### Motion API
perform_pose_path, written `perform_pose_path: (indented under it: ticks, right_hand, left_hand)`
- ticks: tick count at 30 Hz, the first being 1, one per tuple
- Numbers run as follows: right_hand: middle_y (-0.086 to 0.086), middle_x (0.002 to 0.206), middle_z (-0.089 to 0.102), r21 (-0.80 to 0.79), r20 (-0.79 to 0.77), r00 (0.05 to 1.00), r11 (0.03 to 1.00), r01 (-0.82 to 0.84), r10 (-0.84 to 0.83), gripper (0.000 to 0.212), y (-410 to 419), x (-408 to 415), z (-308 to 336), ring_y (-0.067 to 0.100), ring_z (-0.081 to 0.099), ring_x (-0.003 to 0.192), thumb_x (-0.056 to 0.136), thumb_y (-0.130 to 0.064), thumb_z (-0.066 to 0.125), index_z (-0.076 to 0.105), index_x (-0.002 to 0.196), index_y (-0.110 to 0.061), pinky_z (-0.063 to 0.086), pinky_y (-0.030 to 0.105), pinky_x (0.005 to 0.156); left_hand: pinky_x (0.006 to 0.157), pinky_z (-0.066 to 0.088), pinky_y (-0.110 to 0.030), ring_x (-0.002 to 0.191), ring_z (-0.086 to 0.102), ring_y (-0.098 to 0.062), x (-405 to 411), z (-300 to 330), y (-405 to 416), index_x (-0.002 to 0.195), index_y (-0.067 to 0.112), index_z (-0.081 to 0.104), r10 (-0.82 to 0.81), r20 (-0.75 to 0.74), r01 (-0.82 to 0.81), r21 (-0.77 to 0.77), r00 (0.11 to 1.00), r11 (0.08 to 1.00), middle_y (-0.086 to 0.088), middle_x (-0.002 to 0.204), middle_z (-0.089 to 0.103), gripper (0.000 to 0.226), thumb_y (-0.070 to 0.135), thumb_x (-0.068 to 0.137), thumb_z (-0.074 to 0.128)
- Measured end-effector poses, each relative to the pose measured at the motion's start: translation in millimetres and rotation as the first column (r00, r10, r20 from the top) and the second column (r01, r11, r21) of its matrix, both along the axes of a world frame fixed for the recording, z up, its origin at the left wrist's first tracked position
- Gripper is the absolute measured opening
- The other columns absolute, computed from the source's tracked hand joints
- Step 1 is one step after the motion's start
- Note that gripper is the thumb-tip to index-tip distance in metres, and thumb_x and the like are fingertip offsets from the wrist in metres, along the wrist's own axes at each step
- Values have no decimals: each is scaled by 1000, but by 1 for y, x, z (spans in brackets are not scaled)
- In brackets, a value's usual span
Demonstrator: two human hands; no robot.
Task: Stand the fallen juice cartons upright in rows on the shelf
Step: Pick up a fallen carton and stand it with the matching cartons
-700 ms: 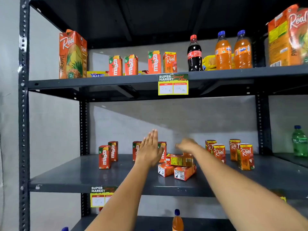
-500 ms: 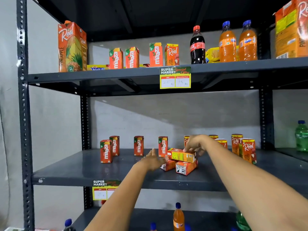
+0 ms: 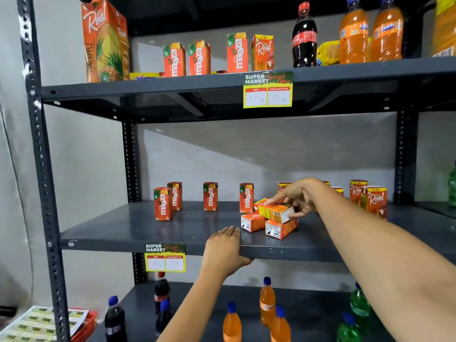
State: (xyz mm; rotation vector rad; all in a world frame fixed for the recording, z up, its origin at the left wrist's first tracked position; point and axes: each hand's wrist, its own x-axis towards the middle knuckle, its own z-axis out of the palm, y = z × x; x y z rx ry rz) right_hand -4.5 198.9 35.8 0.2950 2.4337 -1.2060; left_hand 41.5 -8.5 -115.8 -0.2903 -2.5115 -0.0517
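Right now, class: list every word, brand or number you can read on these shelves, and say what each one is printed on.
"Real", "PINEAPPLE": large carton, top shelf.
"maaza": small upright cartons, middle shelf.
"Real": small carton, middle shelf right.
"SUPER MARKET", "20 Rs", "15 Rs": upper price tag.
"SUPER MARKET": lower price tag; its handwritten prices are too faint.
Bottle labels, fallen cartons' print: too blurred.
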Motion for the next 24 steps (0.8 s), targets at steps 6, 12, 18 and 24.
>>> perform_pose_path:
  ticks: [6,12,18,24]
  right_hand:
    - [9,84,69,-167,-2,999,985,40,-41,31,14,-9,-17,16,66,77,80,-28,74,62,98,-5,55,22,47]
    - [14,104,68,-323,-1,1000,946,2,-3,39,23,-10,-17,20,68,87,76,-18,77,63,109,-3,58,24,49]
    - [16,106,67,-658,-178,981,751,-58,-81,29,15,-2,-42,29,69,92,76,-8,75,63,102,-4,61,35,55]
    - [17,110,71,-825,-414,873,512,-239,-259,48,-2,11,-74,29,70,100,70,-12,80,64,114,-5,60,42,77]
  left_hand:
    - [95,47,-33,114,57,-18,3,-10,-6,127,17,53,-6,-59,7,11,998,1000,0,129,60,71,58,71,66]
    - [96,47,-33,115,57,-17,1,-8,-7,129,18,52,4,-68,-2,25,998,1000,0,131,59,70,59,73,65]
    - [97,45,-32,117,56,-17,3,-15,-6,131,18,52,-2,-79,7,52,997,999,1,133,58,70,56,74,64]
    - [99,44,-32,120,55,-16,1,-19,-6,131,19,52,-4,-109,11,61,994,998,1,134,57,69,56,74,63]
